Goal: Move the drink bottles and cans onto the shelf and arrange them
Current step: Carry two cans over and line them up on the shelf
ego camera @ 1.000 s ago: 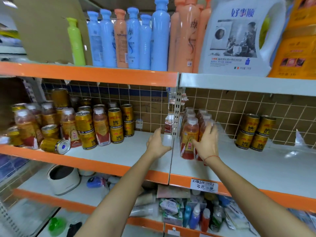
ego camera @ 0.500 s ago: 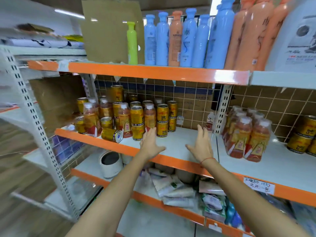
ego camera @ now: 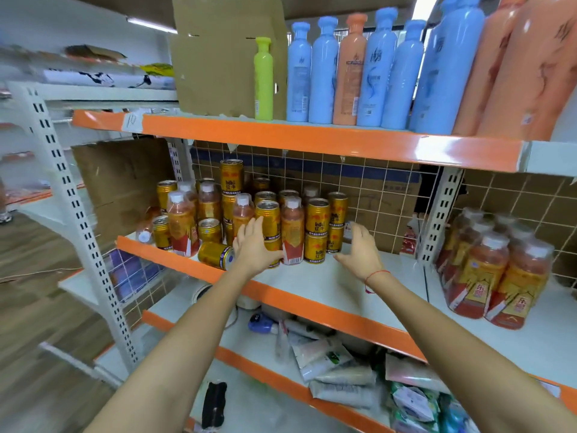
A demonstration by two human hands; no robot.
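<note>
Both hands up at the middle shelf [ego camera: 349, 285], neither holding anything. L hand [ego camera: 254, 246] w/ fingers straight and spread wide, raised in front of a stacked can [ego camera: 267, 215]; touching or just short of it, can't tell. R hand [ego camera: 359, 250] w/ fingers loosely curled and spread, empty, hovering over bare shelf just R of the can stacks. Red string [ego camera: 373, 276] on R wrist.

Between the hands: red bottle [ego camera: 292, 232] upright, then gold cans [ego camera: 317, 232] stacked two high. Beyond and L of L hand: more cans and bottles crowded together, one tall can [ego camera: 231, 176] up on another at the back. Just L of L hand, one can lying on its side [ego camera: 215, 256] near the shelf edge. Well R of R hand, past the upright post [ego camera: 437, 214]: wrapped bottle pack [ego camera: 496, 270] on the next shelf section.

Above the hands: blue and orange bottles [ego camera: 324, 70], a green one [ego camera: 263, 79], cardboard [ego camera: 218, 57]. Below: loose packets [ego camera: 327, 360].
</note>
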